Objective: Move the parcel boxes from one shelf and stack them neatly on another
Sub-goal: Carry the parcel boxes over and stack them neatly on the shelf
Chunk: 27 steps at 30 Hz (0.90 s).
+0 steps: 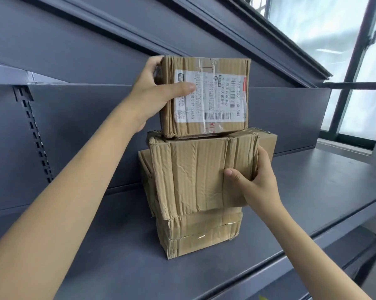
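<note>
On the left, the left hand (152, 98) grips the left edge of the small brown cardboard box with a white shipping label (206, 96), thumb across its front and fingers curled behind. This box sits on top of a crumpled brown cardboard box (195, 172), itself resting on a taped brown cardboard box (200, 232) on the dark grey metal shelf (312, 202). To the right, the right hand (254, 180) clasps the middle box's right edge, thumb in front.

Three creased brown cardboard parcels are stacked on the grey shelf (312, 191): the taped bottom box (200, 232), the crumpled middle box (195, 172), and the labelled top box (206, 96), set slightly askew.
</note>
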### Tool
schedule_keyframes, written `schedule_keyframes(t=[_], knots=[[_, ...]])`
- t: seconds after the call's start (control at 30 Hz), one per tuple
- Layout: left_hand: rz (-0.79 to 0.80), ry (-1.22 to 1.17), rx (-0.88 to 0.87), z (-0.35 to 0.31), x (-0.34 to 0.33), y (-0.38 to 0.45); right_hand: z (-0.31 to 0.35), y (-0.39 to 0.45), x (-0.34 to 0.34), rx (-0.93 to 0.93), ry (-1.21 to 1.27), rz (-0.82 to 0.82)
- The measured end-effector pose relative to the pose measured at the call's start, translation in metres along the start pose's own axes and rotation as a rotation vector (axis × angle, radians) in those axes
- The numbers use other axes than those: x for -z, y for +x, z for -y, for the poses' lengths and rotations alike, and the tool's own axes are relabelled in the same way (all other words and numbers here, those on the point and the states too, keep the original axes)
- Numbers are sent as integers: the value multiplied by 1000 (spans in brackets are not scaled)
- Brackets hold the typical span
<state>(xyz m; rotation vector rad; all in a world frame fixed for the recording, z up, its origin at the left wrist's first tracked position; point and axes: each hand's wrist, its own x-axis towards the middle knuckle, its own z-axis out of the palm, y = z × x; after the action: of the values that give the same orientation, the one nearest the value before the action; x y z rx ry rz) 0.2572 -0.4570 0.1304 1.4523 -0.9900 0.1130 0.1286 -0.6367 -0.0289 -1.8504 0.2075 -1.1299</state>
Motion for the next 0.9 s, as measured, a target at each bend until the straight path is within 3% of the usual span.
schedule_keyframes(t=[0.17, 0.63, 0.9], knots=[[35, 11, 19, 1, 4, 1, 0, -3, 0, 5, 6, 12], [-98, -79, 94, 27, 19, -13, -9, -7, 5, 5, 241, 115], [-227, -250, 253, 95, -6, -97, -29, -28, 1, -84, 268, 106]])
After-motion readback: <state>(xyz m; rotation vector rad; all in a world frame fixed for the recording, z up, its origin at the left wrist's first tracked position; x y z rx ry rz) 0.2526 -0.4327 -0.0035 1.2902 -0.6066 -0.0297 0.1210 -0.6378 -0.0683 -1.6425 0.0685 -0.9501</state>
